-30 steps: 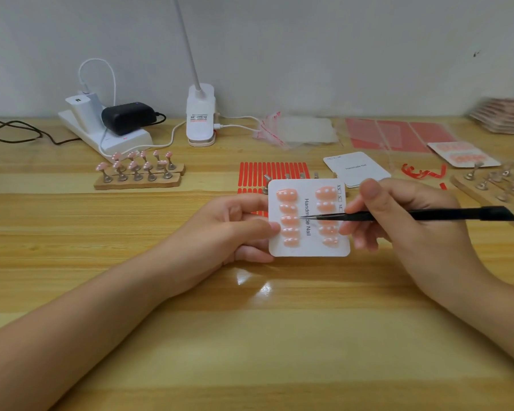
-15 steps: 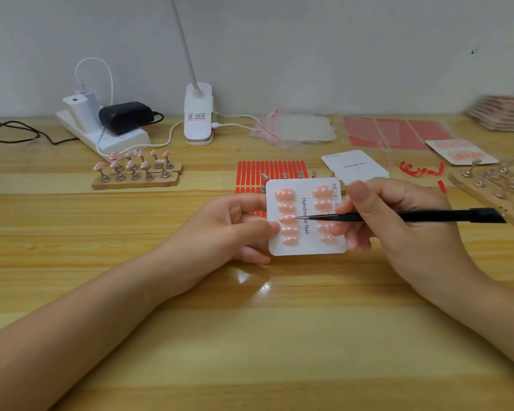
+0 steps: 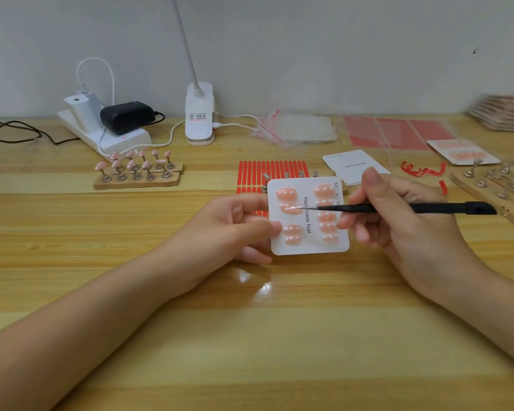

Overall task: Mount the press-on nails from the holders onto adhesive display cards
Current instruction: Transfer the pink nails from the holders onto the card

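— Looking at the centre of the frame: the left hand [image 3: 235, 223] pinches the display card [image 3: 309, 216] by its left edge, thumb on top, holding it just above the table [image 3: 250, 336].

— And the right hand [image 3: 398, 215]?

— Fingers curled round the black tweezers [image 3: 398, 207]. A moment ago their tip hovered near the card's printed middle; now it has slid left onto the second pink nail [image 3: 290, 208] of the left column, which sits a bit crooked.

— So it's being nudged straight?

— That's my guess. The slot below it looks bare, partly behind the thumb, so this card seems nearly full but unfinished.

— Any nails left?

— Yes, more on the wooden holder [image 3: 137, 176] at centre left, well apart from the card.
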